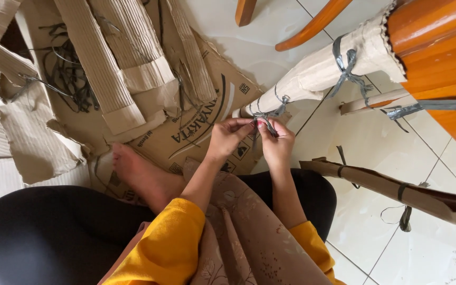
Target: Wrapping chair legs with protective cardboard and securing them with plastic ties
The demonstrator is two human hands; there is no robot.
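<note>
I sit on the floor facing a wooden chair leg wrapped in brown cardboard (317, 71). A grey plastic strap (273, 112) is knotted around its lower end. My left hand (227, 136) and my right hand (276, 142) meet at that knot, each pinching a strand of the strap with the fingertips. A second grey strap tie (348, 68) binds the wrapping higher up the leg. The knot itself is partly hidden by my fingers.
Orange wooden chair parts (439, 47) fill the upper right. Another cardboard-wrapped leg (397, 192) with straps lies at the right. Torn cardboard sheets (106, 63) and loose dark straps (69, 74) litter the left. My bare foot (143, 177) rests on flattened cardboard over white tiles (376, 142).
</note>
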